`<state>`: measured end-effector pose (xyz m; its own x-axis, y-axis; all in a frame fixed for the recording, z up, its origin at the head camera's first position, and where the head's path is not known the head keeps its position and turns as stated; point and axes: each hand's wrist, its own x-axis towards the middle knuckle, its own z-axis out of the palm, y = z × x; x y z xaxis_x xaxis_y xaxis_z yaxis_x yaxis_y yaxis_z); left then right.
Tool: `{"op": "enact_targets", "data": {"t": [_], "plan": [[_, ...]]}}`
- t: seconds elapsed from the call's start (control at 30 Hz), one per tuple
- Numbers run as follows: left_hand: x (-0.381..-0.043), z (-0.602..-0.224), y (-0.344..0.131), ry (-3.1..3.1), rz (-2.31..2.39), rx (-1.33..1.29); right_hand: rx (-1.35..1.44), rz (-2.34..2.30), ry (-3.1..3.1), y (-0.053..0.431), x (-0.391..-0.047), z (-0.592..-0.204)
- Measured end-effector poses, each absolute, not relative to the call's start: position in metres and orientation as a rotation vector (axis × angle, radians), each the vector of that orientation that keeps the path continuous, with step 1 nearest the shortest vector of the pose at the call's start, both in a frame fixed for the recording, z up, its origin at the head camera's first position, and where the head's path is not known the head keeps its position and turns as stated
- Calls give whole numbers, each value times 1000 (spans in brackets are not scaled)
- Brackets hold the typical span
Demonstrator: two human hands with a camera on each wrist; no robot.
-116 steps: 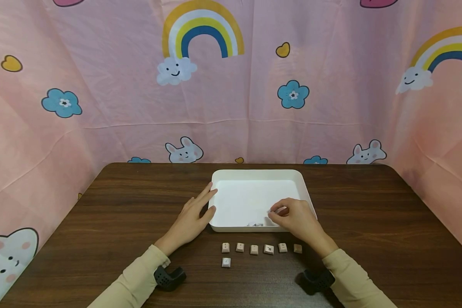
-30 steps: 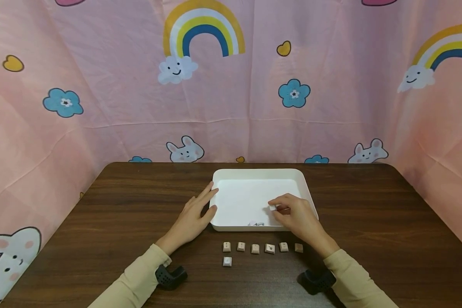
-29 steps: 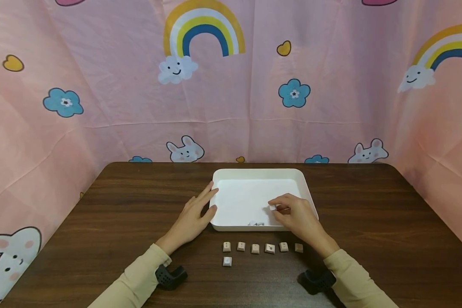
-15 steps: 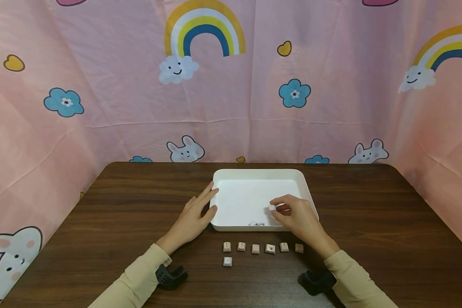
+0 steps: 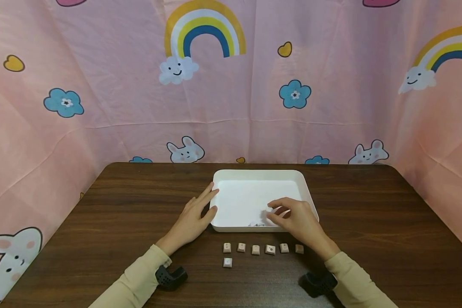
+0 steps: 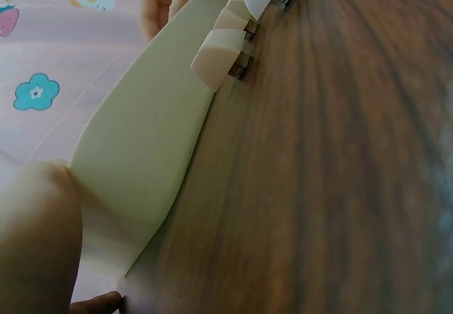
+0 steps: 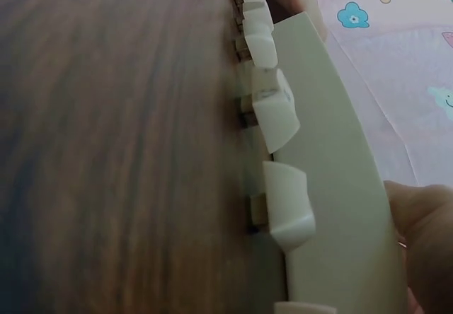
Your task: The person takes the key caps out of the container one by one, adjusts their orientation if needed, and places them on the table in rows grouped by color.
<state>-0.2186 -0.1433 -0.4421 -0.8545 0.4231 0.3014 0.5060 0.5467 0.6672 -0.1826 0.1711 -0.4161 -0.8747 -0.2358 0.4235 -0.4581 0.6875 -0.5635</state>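
My right hand [image 5: 298, 217] is over the front right of a white tray [image 5: 258, 229], pinching a small white keycap [image 5: 269, 210] between thumb and index finger; little of the cap shows. My left hand [image 5: 192, 218] rests against the tray's left rim with straight fingers. A few more white keycaps [image 5: 257, 224] lie inside along the front wall, partly hidden. On the table before the tray, several beige keycaps [image 5: 256, 250] form a row. A single whiter keycap [image 5: 227, 262] sits below the row's left end. The right wrist view shows row keycaps [image 7: 289, 204] close to the tray wall [image 7: 347, 187].
The dark wooden table [image 5: 146, 188] extends on both sides of the tray. A pink printed curtain [image 5: 223, 98] hangs behind and at both sides. Each wrist wears a black camera mount [image 5: 171, 278].
The keycap at my right fingertips has turned and shifted slightly, and the finger and thumb now show a wider gap behind it. My left hand and the table keycaps stay put.
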Motion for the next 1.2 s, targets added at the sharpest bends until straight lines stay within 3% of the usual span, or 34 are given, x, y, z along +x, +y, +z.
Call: {"op": "enact_targets", "data": {"t": [1.2], "plan": [[-220, -445, -144, -2640, -1172, -821, 984, 1066, -2484, 146, -153, -393]]}}
